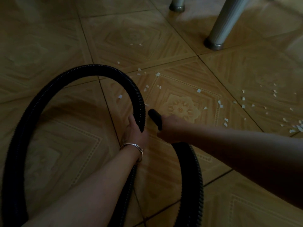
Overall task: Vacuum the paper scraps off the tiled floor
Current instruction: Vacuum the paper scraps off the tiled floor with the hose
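Paper scraps [243,98] sit on the tiled floor [49,38], spread from 12 to 3 o'clock of the nozzle, densest at the frame's 3 o'clock edge. Black ribbed hose [98,70] loops wide at 9 o'clock. Left hand [136,135] has its fingers wrapped round the hose. Right hand [170,128] is curled tight round the nozzle [155,117], mouth aimed at 11 o'clock; floor contact can't be told. Risks: the loop drags through and scatters scraps; pieces blow under the metal table leg [224,25] at 1 o'clock; hose kinks and suction drops. Scraps look small, white, torn, irregular, flat.
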Motion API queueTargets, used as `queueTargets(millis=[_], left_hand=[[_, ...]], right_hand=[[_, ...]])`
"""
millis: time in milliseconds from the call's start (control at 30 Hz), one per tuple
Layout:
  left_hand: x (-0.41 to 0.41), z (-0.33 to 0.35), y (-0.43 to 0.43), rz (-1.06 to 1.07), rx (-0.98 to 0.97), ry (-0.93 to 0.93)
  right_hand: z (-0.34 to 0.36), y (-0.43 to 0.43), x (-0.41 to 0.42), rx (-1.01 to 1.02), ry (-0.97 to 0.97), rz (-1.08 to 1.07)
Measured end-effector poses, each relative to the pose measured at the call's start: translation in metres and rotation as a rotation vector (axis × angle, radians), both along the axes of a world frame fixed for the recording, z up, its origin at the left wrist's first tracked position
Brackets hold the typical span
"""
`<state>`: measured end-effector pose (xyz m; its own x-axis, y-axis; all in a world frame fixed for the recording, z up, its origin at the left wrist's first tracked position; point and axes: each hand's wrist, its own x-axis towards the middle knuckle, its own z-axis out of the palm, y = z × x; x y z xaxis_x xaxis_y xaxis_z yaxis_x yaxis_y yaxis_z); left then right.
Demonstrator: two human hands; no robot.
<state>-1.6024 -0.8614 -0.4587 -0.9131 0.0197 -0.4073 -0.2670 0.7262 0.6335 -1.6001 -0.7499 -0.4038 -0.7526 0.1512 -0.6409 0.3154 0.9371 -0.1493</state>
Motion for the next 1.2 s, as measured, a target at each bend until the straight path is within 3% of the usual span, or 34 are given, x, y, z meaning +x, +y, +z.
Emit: queueTargets(millis=[367, 567, 800, 967, 1200], left_hand=[[-0.029, 0.005, -0.018, -0.036, 0.038, 0.012], [-0.038, 0.001, -0.026, 0.01, 0.023, 0.001], [-0.049, 0.014, -0.001, 0.006, 0.039, -0.022], [-0.057, 0.029, 0.017, 0.075, -0.022, -0.015], [-0.087, 0.027, 0.008, 0.074, -0.077, 0.042]], right_hand=[[-0.009, -0.035, -0.024, -0.063, 0.038, -0.115], [-0.006, 0.006, -0.066, -0.036, 0.032, -0.188], [-0.004, 0.037, -0.097, 0.001, 0.036, -0.005], [0.0, 0.071, -0.096, 0.038, -0.002, 0.007], [-0.004, 0.061, -0.109, -0.111, -0.005, 0.143]])
